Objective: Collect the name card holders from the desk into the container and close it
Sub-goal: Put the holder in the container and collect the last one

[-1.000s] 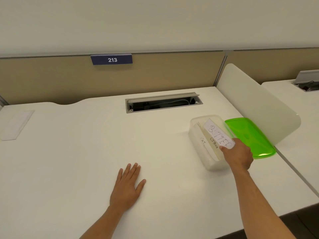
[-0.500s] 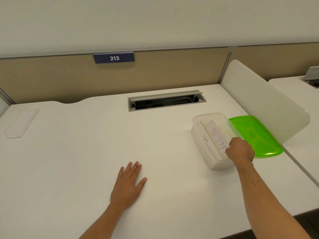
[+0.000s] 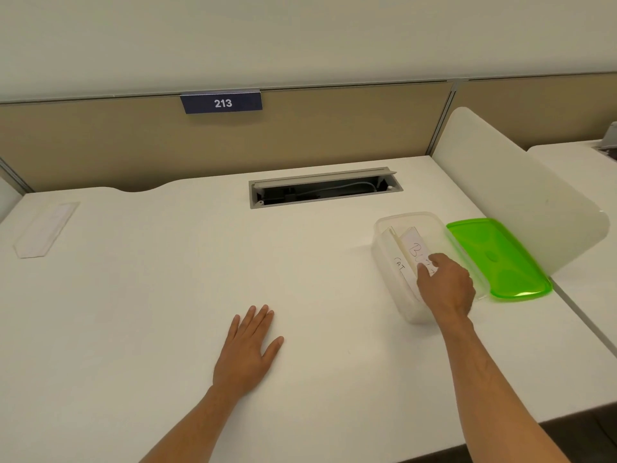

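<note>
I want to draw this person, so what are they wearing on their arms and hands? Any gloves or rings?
Nothing shows. The left hand and right hand are bare, with no gloves, rings, watch or bracelet in view. Both forearms are bare too, and no sleeve shows down to the picture's bottom edge.

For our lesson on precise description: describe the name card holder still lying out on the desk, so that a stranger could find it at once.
Start at the blue plaque numbered 213 on the tan partition, then drop to the white desk and look to its far left corner. There lies a flat, clear plastic name card holder, long and narrow. Unlike the lettered cards in the clear container on the right, it looks blank and lies alone.
</note>
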